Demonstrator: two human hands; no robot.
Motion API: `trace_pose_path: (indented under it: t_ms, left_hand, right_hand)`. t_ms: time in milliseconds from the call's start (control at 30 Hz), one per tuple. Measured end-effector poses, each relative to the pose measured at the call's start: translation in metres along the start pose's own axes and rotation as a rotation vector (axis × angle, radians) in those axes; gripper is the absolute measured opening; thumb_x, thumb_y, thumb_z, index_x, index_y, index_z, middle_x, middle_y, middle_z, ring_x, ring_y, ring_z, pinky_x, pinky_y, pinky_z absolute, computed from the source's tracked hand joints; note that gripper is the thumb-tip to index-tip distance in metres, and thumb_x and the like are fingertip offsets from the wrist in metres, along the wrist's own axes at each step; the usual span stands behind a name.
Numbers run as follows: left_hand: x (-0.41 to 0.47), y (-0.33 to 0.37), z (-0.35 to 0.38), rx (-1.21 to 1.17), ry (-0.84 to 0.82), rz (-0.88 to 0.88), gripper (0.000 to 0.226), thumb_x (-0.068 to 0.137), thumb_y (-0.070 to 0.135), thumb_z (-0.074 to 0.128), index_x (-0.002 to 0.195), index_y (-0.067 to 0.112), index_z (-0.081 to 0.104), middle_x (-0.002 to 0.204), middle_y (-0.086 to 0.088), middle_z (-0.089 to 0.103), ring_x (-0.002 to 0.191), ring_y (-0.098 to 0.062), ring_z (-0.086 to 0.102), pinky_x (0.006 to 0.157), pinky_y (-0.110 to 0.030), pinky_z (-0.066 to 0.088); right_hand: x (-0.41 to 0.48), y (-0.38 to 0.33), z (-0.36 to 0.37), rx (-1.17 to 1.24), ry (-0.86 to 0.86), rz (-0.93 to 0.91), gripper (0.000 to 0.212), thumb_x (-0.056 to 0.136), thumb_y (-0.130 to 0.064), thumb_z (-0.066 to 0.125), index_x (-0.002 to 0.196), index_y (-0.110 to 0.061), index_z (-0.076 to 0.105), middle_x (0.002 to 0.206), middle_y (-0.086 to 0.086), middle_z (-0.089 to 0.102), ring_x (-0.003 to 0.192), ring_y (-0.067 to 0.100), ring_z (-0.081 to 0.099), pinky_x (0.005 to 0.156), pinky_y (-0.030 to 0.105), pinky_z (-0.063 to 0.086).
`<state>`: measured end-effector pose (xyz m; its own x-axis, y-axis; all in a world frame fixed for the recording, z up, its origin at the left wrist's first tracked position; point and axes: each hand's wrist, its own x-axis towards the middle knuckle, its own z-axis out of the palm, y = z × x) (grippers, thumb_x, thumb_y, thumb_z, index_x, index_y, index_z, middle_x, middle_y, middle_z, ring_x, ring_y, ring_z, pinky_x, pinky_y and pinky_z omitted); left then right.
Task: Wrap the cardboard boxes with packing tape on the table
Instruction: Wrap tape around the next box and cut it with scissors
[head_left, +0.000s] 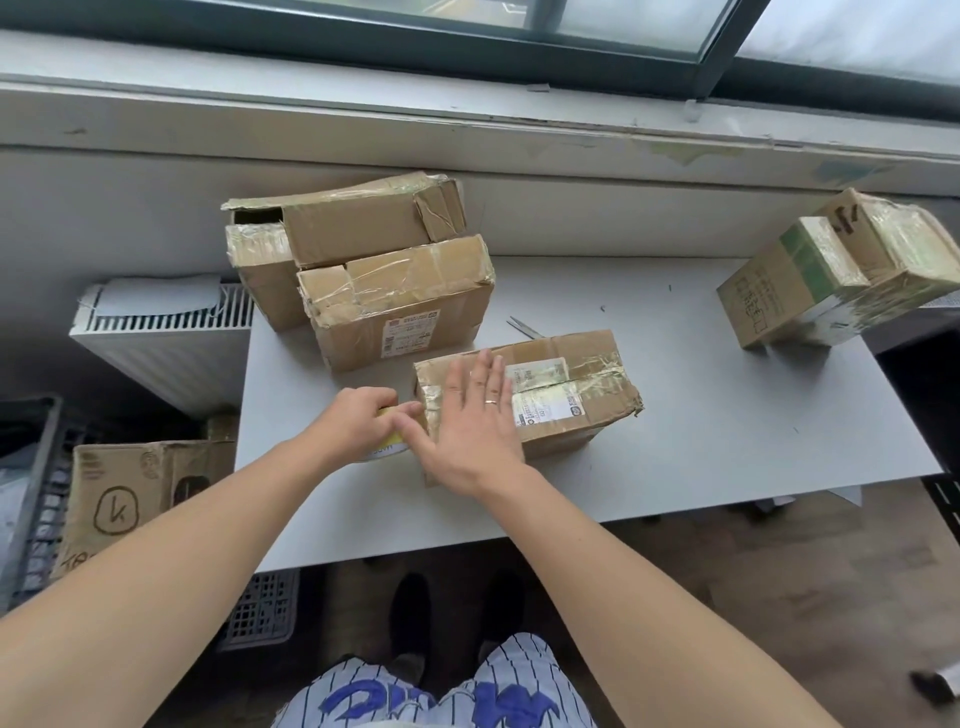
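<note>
A low cardboard box (576, 384) with white shipping labels and shiny tape lies at the middle of the grey table (727, 426). My right hand (472, 421) lies flat on its left end, fingers straight and spread, a ring on one finger. Just left of the box, my left hand (358, 421) grips a roll of packing tape (387, 447) with a yellow-and-white core, mostly hidden under the fingers. The roll sits against the box's left side.
Three taped boxes (395, 291) are stacked at the back left, and two more taped boxes (841, 270) at the back right. Scissors (524, 328) lie behind the middle box. Left of the table stand a radiator (166, 332), a marked carton (124, 499) and grey crates (31, 467).
</note>
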<state>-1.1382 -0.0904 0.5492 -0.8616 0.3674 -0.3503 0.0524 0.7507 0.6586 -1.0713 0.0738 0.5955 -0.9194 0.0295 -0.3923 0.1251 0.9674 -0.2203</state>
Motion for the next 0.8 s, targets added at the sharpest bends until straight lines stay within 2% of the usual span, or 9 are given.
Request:
trace_pose_path:
  t_ms: [67,133,200,267,333,433,567,700,800]
  left_hand:
    - [-0.001,0.002,-0.002,0.012,-0.033,0.001,0.054,0.095,0.051,0.061,0.064,0.01,0.044,0.062,-0.013,0.052,0.064,-0.028,0.042,0.059,-0.038,0.034]
    - [-0.003,0.004,-0.004,0.013,-0.043,0.005,0.053,0.083,0.057,0.046,0.074,0.006,0.058,0.071,-0.012,0.065,0.071,-0.031,0.056,0.065,-0.038,0.042]
    - [-0.002,0.004,-0.004,-0.003,-0.034,0.018,0.047,0.087,0.047,0.047,0.088,0.008,0.072,0.081,-0.008,0.073,0.081,-0.031,0.063,0.067,-0.037,0.044]
    - [-0.001,0.002,-0.003,-0.001,-0.026,0.015,0.033,0.097,0.036,0.055,0.085,0.009,0.071,0.076,-0.005,0.07,0.077,-0.03,0.061,0.065,-0.036,0.041]
    - [0.0,0.0,-0.004,0.006,-0.008,0.011,0.047,0.099,0.044,0.061,0.069,0.008,0.057,0.064,-0.005,0.057,0.066,-0.026,0.051,0.061,-0.037,0.038]
    - [0.002,-0.001,-0.005,0.028,0.011,0.006,0.056,0.099,0.048,0.061,0.069,0.002,0.05,0.065,-0.009,0.052,0.062,-0.021,0.044,0.055,-0.032,0.032]
    - [0.002,-0.003,-0.001,-0.006,0.01,0.018,0.054,0.099,0.048,0.06,0.064,0.01,0.047,0.061,-0.005,0.049,0.063,-0.023,0.045,0.057,-0.035,0.032]
    - [0.003,-0.003,0.003,-0.02,0.02,0.023,0.055,0.099,0.048,0.061,0.064,0.008,0.047,0.061,-0.006,0.049,0.062,-0.022,0.045,0.057,-0.035,0.032]
    - [0.004,-0.003,0.004,-0.008,0.038,0.017,0.055,0.099,0.049,0.062,0.062,0.011,0.045,0.059,-0.005,0.048,0.061,-0.02,0.044,0.057,-0.035,0.032]
  right_hand:
    - [-0.004,-0.017,0.003,0.023,-0.016,-0.066,0.107,0.088,-0.084,0.01,0.158,-0.008,-0.021,0.159,0.025,-0.036,0.145,0.037,-0.04,0.122,0.052,-0.019]
    - [-0.008,-0.03,0.006,0.025,-0.035,-0.119,0.105,0.091,-0.081,0.014,0.159,-0.008,-0.02,0.16,0.022,-0.036,0.144,0.035,-0.042,0.122,0.051,-0.019]
    - [-0.013,-0.034,0.006,0.051,-0.039,-0.184,0.101,0.095,-0.076,0.02,0.159,-0.008,-0.018,0.163,0.017,-0.031,0.147,0.03,-0.038,0.124,0.047,-0.017]
    - [-0.016,-0.024,0.003,0.088,-0.028,-0.268,0.095,0.1,-0.07,0.025,0.161,-0.008,-0.013,0.168,0.01,-0.023,0.152,0.022,-0.03,0.126,0.042,-0.013]
    - [-0.018,0.003,-0.001,0.034,-0.006,-0.304,0.091,0.1,-0.069,0.017,0.162,-0.009,-0.009,0.17,0.007,-0.016,0.154,0.017,-0.022,0.127,0.04,-0.007]
    - [-0.022,0.068,-0.016,-0.119,0.022,-0.17,0.1,0.086,-0.077,-0.009,0.162,-0.011,-0.011,0.168,0.005,-0.019,0.152,0.014,-0.023,0.128,0.042,-0.004]
    - [-0.031,0.134,-0.039,-0.223,0.033,0.133,0.099,0.088,-0.074,-0.006,0.161,-0.008,-0.011,0.17,0.009,-0.015,0.157,0.021,-0.016,0.127,0.041,-0.008]
    - [-0.023,0.099,-0.033,-0.157,-0.001,0.263,0.097,0.098,-0.072,0.008,0.159,0.001,-0.01,0.168,0.021,-0.015,0.156,0.031,-0.015,0.127,0.044,-0.007]
    - [-0.022,0.041,-0.019,-0.119,-0.035,0.204,0.101,0.097,-0.073,0.007,0.158,0.006,-0.009,0.166,0.027,-0.013,0.156,0.037,-0.013,0.127,0.046,-0.006]
